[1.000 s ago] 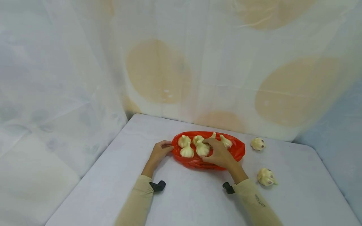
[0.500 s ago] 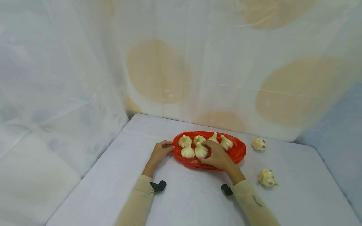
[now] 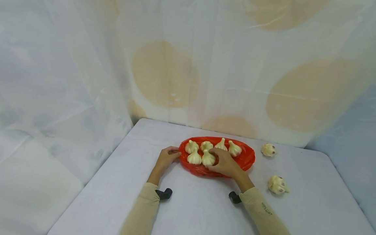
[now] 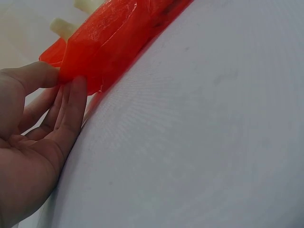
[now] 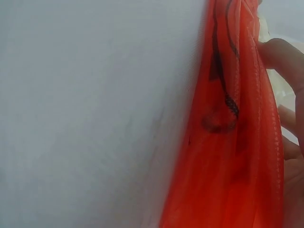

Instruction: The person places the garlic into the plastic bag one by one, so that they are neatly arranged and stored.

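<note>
A red plastic bag (image 3: 246, 161), spread wide like a shallow basket, lies on the table with several garlic bulbs (image 3: 191, 146) in it. At its left end my left hand (image 3: 166, 160) pinches the rim between thumb and fingers; the left wrist view shows the red plastic (image 4: 109, 42) between them. My right hand (image 3: 226, 163) reaches over the front rim and holds a garlic bulb (image 3: 208, 158) by its right side. That bulb sits upright beside another front bulb (image 3: 194, 157). In the right wrist view the red front wall (image 5: 228, 156) hides most of the fingers.
Two more garlic bulbs lie outside the bag on the right: one farther back (image 3: 268, 149), one nearer (image 3: 277, 184). The white table (image 3: 199, 209) is bordered by hanging pale sheets (image 3: 223, 81) behind and at both sides. A dark cord (image 5: 223, 80) shows at the bag's front.
My right hand has shifted slightly left with its garlic bulb, which now stands nearer the front-left bulb. More of the bulb behind shows. The left hand stays at the rim.
</note>
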### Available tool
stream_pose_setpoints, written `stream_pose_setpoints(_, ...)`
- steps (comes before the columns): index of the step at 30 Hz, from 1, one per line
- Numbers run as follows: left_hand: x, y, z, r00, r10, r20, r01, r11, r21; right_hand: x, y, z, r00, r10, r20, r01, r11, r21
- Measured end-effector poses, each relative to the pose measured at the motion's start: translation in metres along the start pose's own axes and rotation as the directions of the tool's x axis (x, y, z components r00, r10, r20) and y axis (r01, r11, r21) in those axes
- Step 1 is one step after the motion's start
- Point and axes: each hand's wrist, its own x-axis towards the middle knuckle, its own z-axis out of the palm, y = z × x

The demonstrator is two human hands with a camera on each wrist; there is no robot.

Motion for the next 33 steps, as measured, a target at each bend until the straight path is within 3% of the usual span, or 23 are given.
stream_pose_setpoints(23, -0.0001, -0.0033, 0.0002, 1.0, -0.002, 0.003, 0.002, 1.0, -0.01, -0.0007, -0.0033, -0.0003, 0.999, 0.035, 0.021, -0.035, 0.999, -0.004)
stream_pose_setpoints(33, 0.0008, -0.0014, -0.0001, 1.0, 0.003, 0.004, -0.002, 1.0, -0.01, -0.0005, -0.0033, -0.003, 1.0, -0.021, 0.007, 0.021, 1.0, 0.001)
